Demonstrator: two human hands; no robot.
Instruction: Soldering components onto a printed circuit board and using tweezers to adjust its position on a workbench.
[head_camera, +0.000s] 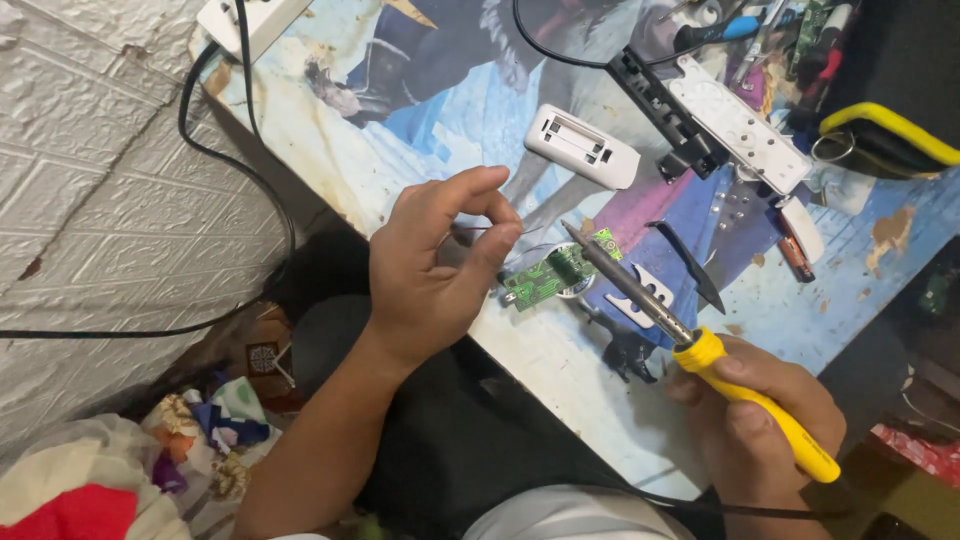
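A person is sitting at a table (560, 360) covered with a blue printed mat, seen from above.

The right hand (755, 425) is closed around the yellow handle of a soldering iron (690, 345). The iron's long axis is running diagonally, from the hand near the table's front edge up and left to its metal tip, which is hovering over or touching the far end of a small green circuit board (555, 272); contact cannot be confirmed.

The left hand (430, 265) is hanging just left of the board, beyond the table's front edge. Its thumb and forefinger are pinched shut on a thin wire (490, 229), probably solder. The wire is running rightward from the pinch toward the iron's tip, with its end stopping a little short of it. The left hand is the nearer one to the board; the right is staying well back along the iron.

The board is lying near the front edge, its long axis running left to right and tilted slightly upward at the right.

Farther back, toward the middle of the table, a white plastic casing (582, 146) is lying, and a long white-and-black remote shell (725, 120) is resting toward the far right corner.
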